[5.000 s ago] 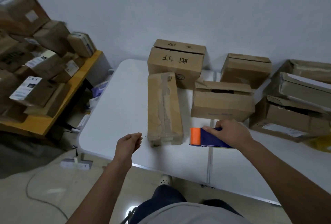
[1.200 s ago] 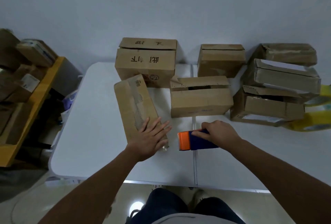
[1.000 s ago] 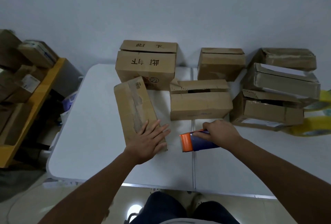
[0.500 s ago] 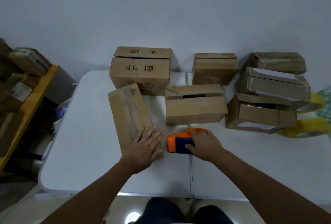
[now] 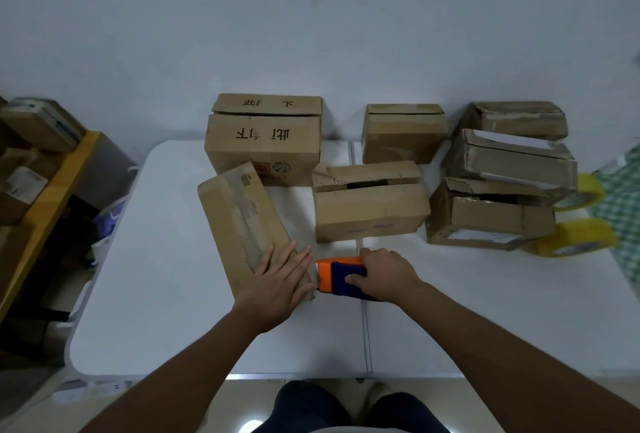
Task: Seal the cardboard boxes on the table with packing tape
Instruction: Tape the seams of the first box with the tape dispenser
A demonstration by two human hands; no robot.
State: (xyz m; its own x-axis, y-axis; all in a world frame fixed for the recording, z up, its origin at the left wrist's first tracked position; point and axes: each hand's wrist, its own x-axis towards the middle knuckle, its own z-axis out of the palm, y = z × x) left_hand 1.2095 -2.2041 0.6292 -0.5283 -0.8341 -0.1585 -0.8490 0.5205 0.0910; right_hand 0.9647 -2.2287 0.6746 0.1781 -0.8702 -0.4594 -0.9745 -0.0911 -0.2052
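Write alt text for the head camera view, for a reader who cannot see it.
A person's left hand presses flat on a long cardboard box on a white table, while the right hand grips an orange and blue tape dispenser at the box's near end. More boxes and yellow tape rolls lie behind.

Dim, flat, bluish light; soft focus throughout, with wide-angle bending at the edges.
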